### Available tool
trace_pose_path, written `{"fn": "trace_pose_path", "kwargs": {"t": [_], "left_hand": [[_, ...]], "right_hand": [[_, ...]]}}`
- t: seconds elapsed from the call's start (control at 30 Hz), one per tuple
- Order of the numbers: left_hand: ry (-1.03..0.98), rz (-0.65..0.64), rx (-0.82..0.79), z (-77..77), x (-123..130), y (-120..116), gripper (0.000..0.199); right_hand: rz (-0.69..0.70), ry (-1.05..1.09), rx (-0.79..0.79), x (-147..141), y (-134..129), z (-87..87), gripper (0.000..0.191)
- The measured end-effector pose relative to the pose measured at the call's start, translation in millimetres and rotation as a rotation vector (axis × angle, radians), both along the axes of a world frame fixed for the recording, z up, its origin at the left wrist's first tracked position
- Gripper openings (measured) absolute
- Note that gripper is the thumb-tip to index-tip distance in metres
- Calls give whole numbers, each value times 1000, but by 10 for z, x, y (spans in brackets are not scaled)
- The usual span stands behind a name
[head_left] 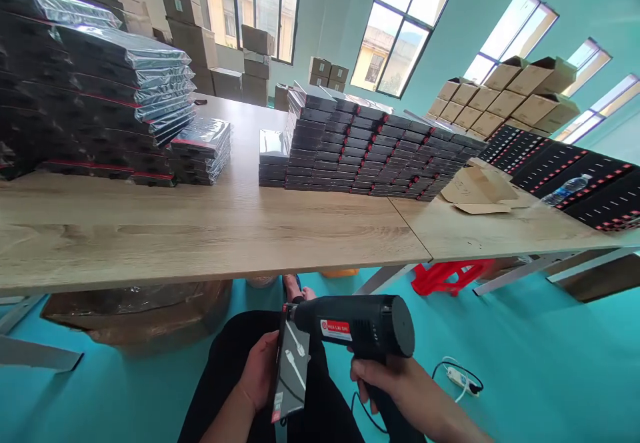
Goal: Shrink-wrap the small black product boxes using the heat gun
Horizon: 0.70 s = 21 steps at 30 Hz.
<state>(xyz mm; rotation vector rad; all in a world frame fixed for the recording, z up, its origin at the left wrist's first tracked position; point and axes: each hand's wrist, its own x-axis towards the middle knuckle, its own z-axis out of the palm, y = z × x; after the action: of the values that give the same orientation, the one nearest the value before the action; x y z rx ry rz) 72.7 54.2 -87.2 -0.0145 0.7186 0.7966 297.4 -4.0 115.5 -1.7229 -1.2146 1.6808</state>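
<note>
In my right hand (383,383) is a black heat gun (357,326) with a red label, gripped by its handle. Its nozzle points left, right at the upper end of a flat dark box (291,366) printed with pictures of white cable plugs. My left hand (260,371) is closed around the left edge of that box, holding it tilted above my lap. Whether the nozzle touches the box, I cannot tell. Both hands are below the table's front edge.
Over my lap runs a wooden table (200,229). Shiny wrapped boxes (135,89) are piled on its left, dark boxes (360,143) in the middle, flattened cardboard (480,189) to the right. A red plastic stool (450,276) and a power strip (463,381) are on the floor.
</note>
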Motion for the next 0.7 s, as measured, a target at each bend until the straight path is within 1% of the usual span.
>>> {"fn": "trace_pose_path", "kwargs": {"t": [0.1, 0.13, 0.17, 0.2, 0.23, 0.3, 0.33, 0.43, 0.47, 0.5, 0.53, 0.6, 0.7], "left_hand": [[24, 29, 11, 19, -18, -6, 17], [31, 49, 4, 26, -23, -7, 15], [39, 64, -6, 34, -26, -9, 14], [49, 74, -11, 41, -26, -10, 13], [61, 77, -8, 48, -23, -10, 14], [83, 69, 10, 58, -12, -5, 16], [95, 67, 14, 60, -7, 1, 17], [112, 120, 3, 53, -8, 21, 13], [114, 142, -3, 45, -15, 26, 12], [112, 164, -6, 36, -24, 28, 10], [107, 185, -7, 24, -34, 30, 9], [92, 217, -16, 1, -51, 30, 6], [67, 238, -42, -18, -59, 43, 11]], "right_hand": [[181, -128, -30, -79, 1, 151, 12], [213, -157, -21, -96, -12, 193, 16], [216, -169, -3, -108, -26, 222, 24], [189, -168, 17, -118, -40, 237, 28], [147, -170, 32, -123, -51, 238, 26], [79, -183, 26, -116, -67, 210, 20], [66, -190, 24, -103, -74, 190, 19], [98, -188, 26, -28, -108, 124, 26], [111, -190, 14, 3, -123, 101, 26], [109, -191, -3, 35, -139, 76, 22], [93, -195, -21, 66, -155, 49, 17], [40, -210, -46, 127, -188, -9, 18], [12, -189, -107, 212, -249, -88, 18]]}}
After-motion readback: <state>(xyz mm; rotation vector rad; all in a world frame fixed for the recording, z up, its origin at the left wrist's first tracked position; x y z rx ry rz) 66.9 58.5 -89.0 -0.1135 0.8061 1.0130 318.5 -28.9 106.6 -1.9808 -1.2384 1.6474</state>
